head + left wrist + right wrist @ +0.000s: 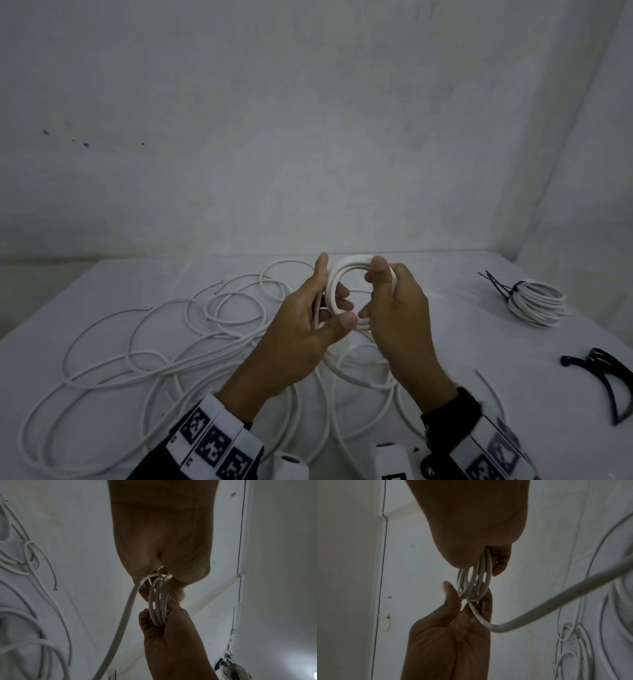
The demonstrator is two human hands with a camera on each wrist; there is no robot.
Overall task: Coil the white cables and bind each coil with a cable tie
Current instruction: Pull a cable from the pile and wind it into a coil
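Above the middle of the table both hands hold up a small coil of white cable. My left hand pinches its left side between thumb and fingers. My right hand grips its right side, thumb on top. In the left wrist view the coil runs from my left hand down into my right hand, and the cable's free length trails down to the left. From the right wrist, the coil hangs between my right hand and my left hand.
Several loose white cables sprawl over the left and near part of the white table. A finished coil bound with black ties lies at the back right. Spare black cable ties lie near the right edge. White walls close the back and right.
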